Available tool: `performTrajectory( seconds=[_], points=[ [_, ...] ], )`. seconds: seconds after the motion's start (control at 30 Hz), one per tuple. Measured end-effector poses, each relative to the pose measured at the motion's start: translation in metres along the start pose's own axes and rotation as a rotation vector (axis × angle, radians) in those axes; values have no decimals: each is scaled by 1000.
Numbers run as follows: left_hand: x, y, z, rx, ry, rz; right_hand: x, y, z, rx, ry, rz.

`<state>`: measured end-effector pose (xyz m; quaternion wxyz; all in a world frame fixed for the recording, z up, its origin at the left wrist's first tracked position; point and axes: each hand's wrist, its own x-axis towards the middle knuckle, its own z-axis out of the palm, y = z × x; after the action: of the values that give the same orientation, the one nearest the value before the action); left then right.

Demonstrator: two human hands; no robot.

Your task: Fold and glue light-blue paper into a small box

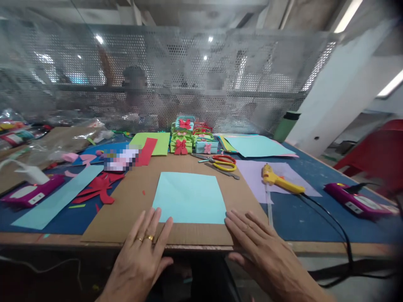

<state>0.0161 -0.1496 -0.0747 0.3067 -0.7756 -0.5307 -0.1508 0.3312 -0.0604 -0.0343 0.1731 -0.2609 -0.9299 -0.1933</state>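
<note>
A light blue paper sheet [190,198] lies flat on a brown cardboard [126,209] at the middle of the table. My left hand [143,247], with two rings, rests fingers spread at the sheet's lower left corner, its fingertips touching the edge. At the lower right corner my right hand [261,247] lies open, fingers stretched out, fingertips at the sheet's edge. Neither hand grips anything. Beyond the sheet are red- and yellow-handled scissors [225,163]. A yellow glue gun [283,180] lies on purple paper [252,180] to the right.
Small paper boxes with bows [181,146] stand at the back. Red scraps [100,186], a long blue strip [63,197] and a magenta power strip [34,192] lie left. Another magenta power strip [359,200], stacked paper [261,146] and a green bottle [286,126] are right.
</note>
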Motion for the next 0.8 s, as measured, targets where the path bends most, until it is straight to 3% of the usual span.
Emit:
performTrajectory(
  seconds=[0.17,0.3,0.4,0.5,0.67,0.8],
  points=[
    [4,-14,6,-29,35,50,18,-17,5,-33,58,-18],
    [19,-23,-2,-90,50,23,23,-43,7,-9,171,-13],
    [30,-6,-10,-197,47,-11,28,-63,9,17,231,31],
    [34,20,-12,-389,59,68,38,-74,5,126,284,16],
    [35,33,-8,-358,189,26,40,-51,-13,341,154,-171],
    [38,20,-11,-410,247,50,17,-10,-10,214,104,-76]
  ],
)
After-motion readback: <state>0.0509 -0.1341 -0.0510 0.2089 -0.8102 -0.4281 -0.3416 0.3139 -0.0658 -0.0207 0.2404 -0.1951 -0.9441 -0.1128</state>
